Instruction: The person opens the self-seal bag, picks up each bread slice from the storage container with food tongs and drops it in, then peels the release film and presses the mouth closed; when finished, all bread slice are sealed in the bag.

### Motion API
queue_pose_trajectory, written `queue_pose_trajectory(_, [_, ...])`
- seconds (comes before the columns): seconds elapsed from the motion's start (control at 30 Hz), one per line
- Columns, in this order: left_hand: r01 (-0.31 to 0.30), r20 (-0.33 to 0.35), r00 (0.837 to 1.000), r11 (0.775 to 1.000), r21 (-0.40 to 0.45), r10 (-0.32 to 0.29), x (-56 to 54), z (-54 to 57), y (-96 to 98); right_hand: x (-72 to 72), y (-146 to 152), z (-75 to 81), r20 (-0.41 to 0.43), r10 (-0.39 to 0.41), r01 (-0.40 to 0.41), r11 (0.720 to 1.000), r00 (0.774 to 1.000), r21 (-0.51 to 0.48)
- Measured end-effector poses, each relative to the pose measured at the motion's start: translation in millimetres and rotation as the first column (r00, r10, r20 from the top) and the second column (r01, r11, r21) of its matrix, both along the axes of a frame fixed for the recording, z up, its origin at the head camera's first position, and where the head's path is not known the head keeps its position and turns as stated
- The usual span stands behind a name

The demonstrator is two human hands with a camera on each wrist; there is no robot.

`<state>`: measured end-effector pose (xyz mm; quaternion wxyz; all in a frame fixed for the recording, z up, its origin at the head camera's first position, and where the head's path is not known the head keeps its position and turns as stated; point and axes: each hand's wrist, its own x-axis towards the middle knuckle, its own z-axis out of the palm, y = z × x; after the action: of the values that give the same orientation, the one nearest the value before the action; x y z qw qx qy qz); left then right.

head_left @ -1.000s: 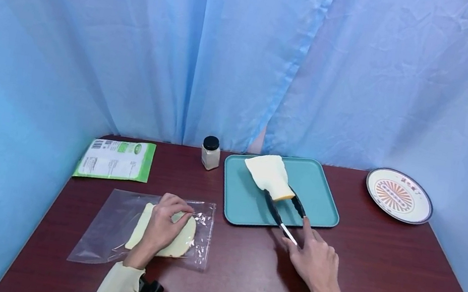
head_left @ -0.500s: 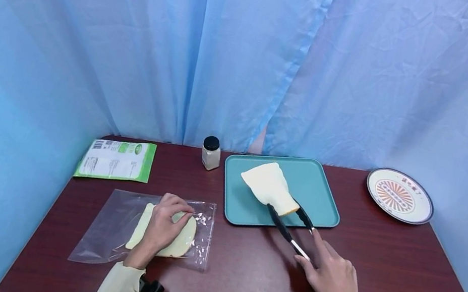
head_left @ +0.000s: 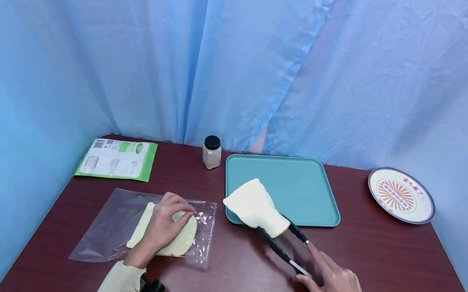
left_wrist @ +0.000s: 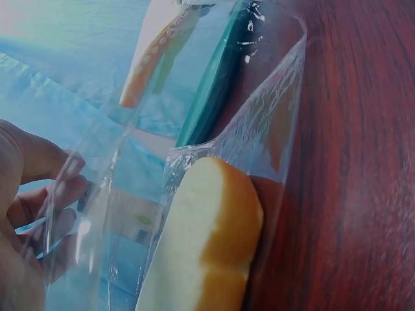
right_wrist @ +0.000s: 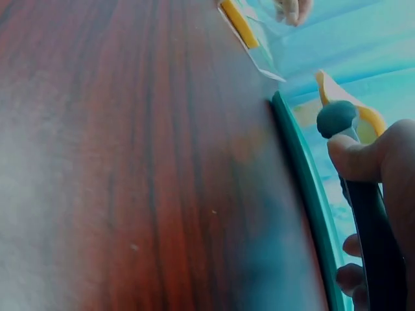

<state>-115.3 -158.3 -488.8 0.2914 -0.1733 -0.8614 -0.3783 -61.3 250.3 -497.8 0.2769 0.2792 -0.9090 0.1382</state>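
Observation:
In the head view, my left hand pinches the upper film of a clear plastic bag and lifts it. A bread slice lies inside the bag; the left wrist view shows the brown crust of this bread near the bag's raised opening. My right hand grips black-and-silver tongs, thumb on one arm and fingers on the other. Between the tongs' tips hangs a second bread slice, squeezed narrow at the held end and flaring to the left, over the tray's near left corner.
A teal tray sits mid-table at the back. Left of it stands a black-lidded jar. A green-and-white packet lies at the back left, a patterned plate at the back right. Blue curtains enclose the table's back and sides.
My right hand has drawn the tongs and their bread slice from over the tray's middle toward the front, and most recently leftward. My left hand has stayed in place on the bag.

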Motion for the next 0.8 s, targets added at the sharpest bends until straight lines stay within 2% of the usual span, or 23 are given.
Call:
queue_pose_trajectory(0.3, [0.029,-0.018,0.999,1.000,0.006,-0.029,-0.5,1.5,-2.3,0.6,-4.7,-5.5,-0.027,0.134,-0.132,0.990,0.991,0.046])
queue_pose_trajectory(0.8, [0.026,-0.020,0.999,1.000,0.002,-0.026,1.7,6.9,-1.9,-0.4,-7.6,-5.1,-0.014,0.239,-0.237,0.967,0.971,0.091])
